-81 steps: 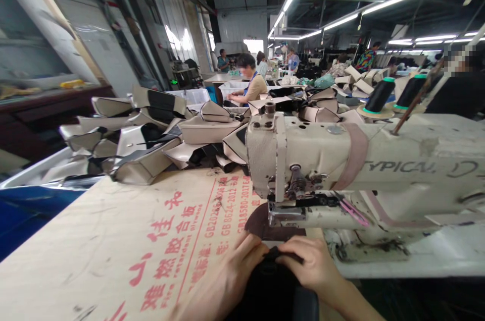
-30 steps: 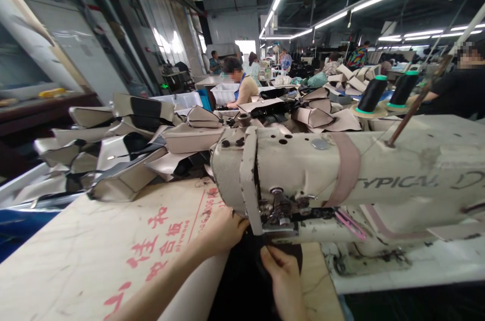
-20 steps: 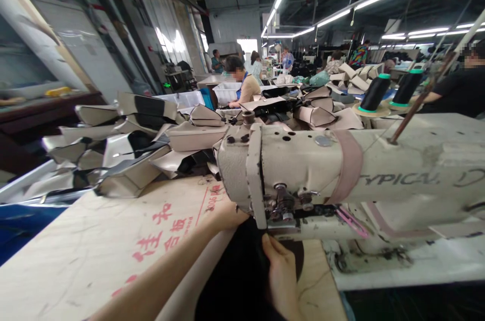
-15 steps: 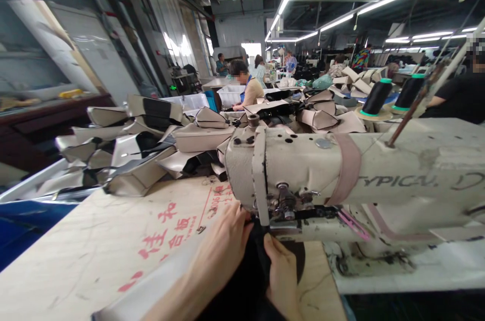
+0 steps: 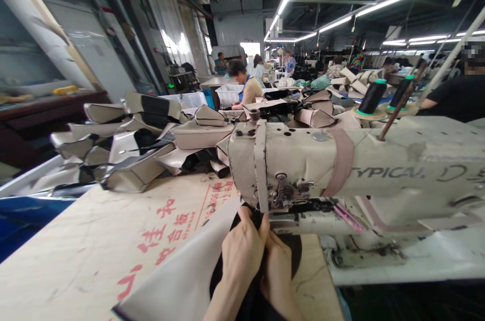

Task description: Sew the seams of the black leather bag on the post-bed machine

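Note:
My left hand [image 5: 242, 248] is closed on a piece of black fabric [image 5: 217, 275], just in front of the sewing machine [image 5: 291, 159] head. Beside it, my right hand [image 5: 278, 265] pinches the same fabric, the fingers of both hands nearly touching. A pale, smooth panel [image 5: 178, 265] belonging to this piece spreads to the left across the plywood tabletop [image 5: 87, 245]. The fabric's far edge reaches under the machine head, where the needle and presser foot are hidden. Part of the fabric is covered by my hands and wrists.
Beige and black sewn pieces [image 5: 144, 159] are heaped behind the tabletop. Black thread spools [image 5: 373, 96] stand behind the machine arm, and pink-handled snips [image 5: 348, 215] lie on it. A co-worker [image 5: 250, 91] sits beyond the heap; another person [image 5: 450, 89] is at right.
My left hand has drawn back and right, closer to my right hand. More of the pale panel and black fabric shows to its left. The view has shifted slightly.

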Tool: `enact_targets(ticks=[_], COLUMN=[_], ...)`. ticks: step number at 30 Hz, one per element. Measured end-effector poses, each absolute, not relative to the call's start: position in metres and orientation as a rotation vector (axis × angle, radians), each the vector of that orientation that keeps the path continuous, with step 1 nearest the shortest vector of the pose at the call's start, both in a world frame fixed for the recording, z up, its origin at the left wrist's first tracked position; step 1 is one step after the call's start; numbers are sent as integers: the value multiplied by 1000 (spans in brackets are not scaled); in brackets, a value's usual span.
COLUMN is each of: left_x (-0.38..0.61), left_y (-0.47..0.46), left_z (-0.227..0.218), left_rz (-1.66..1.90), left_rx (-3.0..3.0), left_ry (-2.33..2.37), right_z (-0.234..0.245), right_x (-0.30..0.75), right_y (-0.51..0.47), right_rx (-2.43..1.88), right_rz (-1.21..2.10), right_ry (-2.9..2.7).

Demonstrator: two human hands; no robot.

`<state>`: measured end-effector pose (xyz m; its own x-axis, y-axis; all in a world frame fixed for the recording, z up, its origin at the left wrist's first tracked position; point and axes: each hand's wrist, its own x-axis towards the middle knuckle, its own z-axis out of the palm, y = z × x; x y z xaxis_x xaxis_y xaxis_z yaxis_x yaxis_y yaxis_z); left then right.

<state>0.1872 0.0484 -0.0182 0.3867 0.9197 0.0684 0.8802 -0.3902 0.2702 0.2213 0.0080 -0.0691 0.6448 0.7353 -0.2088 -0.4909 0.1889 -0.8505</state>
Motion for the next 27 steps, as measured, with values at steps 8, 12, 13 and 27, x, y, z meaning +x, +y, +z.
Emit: enact_targets(ticks=[8,12,13,27], left_x=[169,171,171,174], left_y=[63,67,68,68], left_z=[-34,-30,-30,-26], left_rz=[500,477,471,478], left_rx=[2188,2164,2163,2093], left_ry=[1378,1399,1406,1428], right_z=[-74,-70,-68,-72], right_x=[219,219,220,225], right_y=[11,11,11,9], right_rx=[-821,-820,-837,-853], right_rz=[1049,1041,1028,1044], right_ry=[9,15,2,-8])
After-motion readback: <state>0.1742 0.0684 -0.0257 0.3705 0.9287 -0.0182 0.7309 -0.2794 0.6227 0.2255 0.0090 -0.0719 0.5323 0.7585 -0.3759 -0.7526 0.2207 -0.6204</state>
